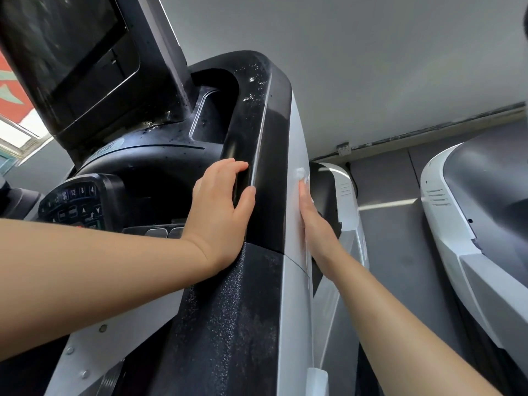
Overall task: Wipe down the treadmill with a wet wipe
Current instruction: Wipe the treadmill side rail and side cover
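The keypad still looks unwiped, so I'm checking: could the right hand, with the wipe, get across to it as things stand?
Probably not directly. The right hand presses the wet wipe on the rail's outer white side; the rail and the left hand lie between it and the keypad.

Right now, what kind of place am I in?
Probably a gym or fitness room. You are at a treadmill console with a screen and a speed keypad, and a similar white machine stands alongside.
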A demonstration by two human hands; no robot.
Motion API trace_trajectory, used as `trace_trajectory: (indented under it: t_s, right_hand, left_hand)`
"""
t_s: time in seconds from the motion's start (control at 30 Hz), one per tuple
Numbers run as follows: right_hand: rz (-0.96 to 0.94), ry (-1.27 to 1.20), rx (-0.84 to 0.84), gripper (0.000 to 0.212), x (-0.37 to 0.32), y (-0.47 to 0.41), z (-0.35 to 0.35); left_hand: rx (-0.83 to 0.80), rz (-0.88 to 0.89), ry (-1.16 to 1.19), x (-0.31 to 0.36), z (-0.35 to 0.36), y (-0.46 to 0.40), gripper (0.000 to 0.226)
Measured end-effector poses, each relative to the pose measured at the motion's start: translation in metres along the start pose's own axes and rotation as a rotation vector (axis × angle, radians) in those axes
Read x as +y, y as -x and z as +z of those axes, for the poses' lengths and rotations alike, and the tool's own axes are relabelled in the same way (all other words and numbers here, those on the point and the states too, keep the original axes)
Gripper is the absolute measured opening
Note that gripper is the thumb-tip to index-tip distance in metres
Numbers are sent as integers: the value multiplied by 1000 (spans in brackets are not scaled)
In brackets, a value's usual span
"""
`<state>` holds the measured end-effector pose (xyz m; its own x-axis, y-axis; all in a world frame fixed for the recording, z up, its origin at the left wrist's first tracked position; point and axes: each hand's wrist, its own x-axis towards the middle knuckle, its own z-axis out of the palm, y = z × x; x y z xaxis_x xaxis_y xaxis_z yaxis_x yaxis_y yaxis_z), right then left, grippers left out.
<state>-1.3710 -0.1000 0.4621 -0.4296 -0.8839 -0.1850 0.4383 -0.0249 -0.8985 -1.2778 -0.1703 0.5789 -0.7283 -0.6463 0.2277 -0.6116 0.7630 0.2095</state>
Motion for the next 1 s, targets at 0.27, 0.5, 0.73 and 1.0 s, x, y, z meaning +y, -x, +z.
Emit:
trace_trajectory:
  t_s: [0.27,0.5,0.73,1.0]
  right_hand:
    - [-301,122,-50,60,23,18,15]
    - [-347,177,-50,66,15,70,30]
    - [-220,154,3,47,28,47,19]
    - [-413,315,-103,72,44,136,45]
  left_hand:
    - [-2,8,-18,-1,0,-1,66]
    - [1,18,-3,1,-1,-1,57]
    - [4,22,-15,4,-2,-1,55]
    - [7,28,-25,3,-2,-2,56]
